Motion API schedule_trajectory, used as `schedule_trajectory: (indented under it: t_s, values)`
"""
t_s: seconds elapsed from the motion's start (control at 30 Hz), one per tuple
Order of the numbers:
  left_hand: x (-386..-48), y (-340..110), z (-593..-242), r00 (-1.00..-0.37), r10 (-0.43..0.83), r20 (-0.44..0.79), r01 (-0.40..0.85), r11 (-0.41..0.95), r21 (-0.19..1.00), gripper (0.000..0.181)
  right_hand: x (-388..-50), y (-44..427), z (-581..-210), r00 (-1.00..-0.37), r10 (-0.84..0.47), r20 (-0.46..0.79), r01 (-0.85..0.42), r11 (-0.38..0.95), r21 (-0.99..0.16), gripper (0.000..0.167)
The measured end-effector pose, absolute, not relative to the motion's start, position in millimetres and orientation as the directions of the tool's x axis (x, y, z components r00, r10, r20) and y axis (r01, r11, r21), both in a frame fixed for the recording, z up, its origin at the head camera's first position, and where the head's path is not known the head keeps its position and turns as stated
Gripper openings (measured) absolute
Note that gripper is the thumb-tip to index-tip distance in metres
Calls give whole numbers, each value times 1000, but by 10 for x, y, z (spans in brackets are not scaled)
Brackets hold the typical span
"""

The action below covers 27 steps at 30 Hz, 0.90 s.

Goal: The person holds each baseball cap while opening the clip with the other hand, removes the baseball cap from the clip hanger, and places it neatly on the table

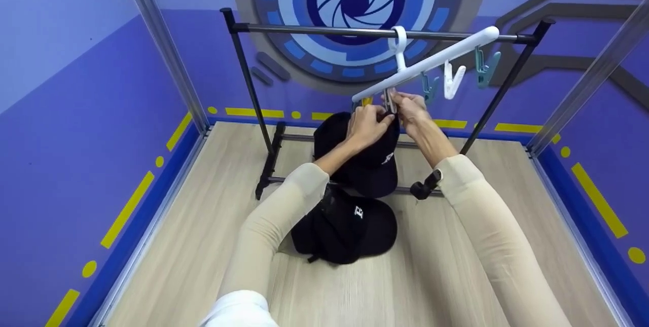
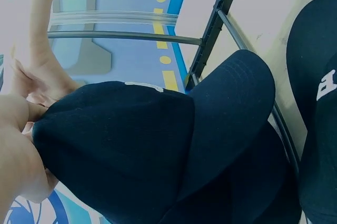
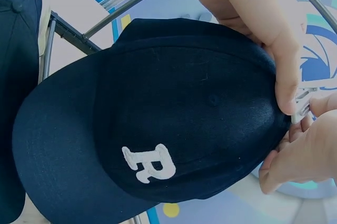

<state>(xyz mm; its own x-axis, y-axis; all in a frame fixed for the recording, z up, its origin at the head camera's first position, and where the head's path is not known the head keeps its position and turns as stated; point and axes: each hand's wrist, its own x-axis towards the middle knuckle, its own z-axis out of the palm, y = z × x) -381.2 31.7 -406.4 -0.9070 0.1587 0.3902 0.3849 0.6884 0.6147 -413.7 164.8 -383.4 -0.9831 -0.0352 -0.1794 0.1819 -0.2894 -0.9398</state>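
Observation:
A black cap (image 1: pixel 375 167) with a white letter R (image 3: pixel 150 162) hangs brim-down below a white hanger (image 1: pixel 426 65). My left hand (image 1: pixel 366 126) pinches the top of its crown. My right hand (image 1: pixel 411 110) holds a greyish clip (image 1: pixel 389 101) on the hanger, right at the cap's top; in the right wrist view the clip (image 3: pixel 302 106) meets the fabric between both hands. Another dark cap (image 1: pixel 329 134) is partly hidden behind, near a yellow clip (image 1: pixel 367 101). A further black cap (image 1: pixel 345 230) lies on the floor beneath my left forearm.
The hanger hooks over the top bar of a black rack (image 1: pixel 314 30) and tilts up to the right. Teal and white clips (image 1: pixel 453 81) dangle from its right half. Blue panel walls (image 1: pixel 101 88) enclose the wood-look floor (image 1: pixel 446 266).

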Motion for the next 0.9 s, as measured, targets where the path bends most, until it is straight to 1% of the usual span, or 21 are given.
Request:
schedule_trajectory:
  t_s: [0.13,0.27,0.37,0.4,0.5,0.57,0.63,0.8,0.9]
  values:
    - [-3777,322,-4077,-908,186,374,393,685,614,20,-4142,1651,-3839,-981,-14,-193,189,-283,-940,18]
    - [-3708,340,-4093,-898,244,366,424,705,569,20,-4140,1670,-3835,-979,-3,-204,198,-251,-947,27]
    - [-3662,348,-4104,-895,257,365,430,717,549,20,-4143,1693,-3841,-979,-42,-201,205,-234,-950,30]
    - [-3650,349,-4103,-895,254,366,428,718,548,20,-4145,1702,-3844,-978,-64,-197,207,-240,-948,28]
    - [-3612,357,-4093,-891,256,376,436,716,545,20,-4136,1753,-3855,-972,-146,-181,218,-301,-928,23]
    - [-3587,358,-4079,-884,265,384,449,710,543,21,-4127,1783,-3866,-967,-188,-171,228,-346,-910,27]
    - [-3564,358,-4069,-877,279,392,465,701,541,21,-4121,1804,-3879,-967,-201,-159,225,-369,-902,29]
    - [-3481,378,-4049,-854,296,428,503,679,535,21,-4109,1885,-3920,-974,-196,-117,181,-352,-918,24]
    - [-3417,419,-4014,-842,303,446,521,672,526,20,-4103,1969,-3926,-974,-203,-96,166,-359,-918,24]
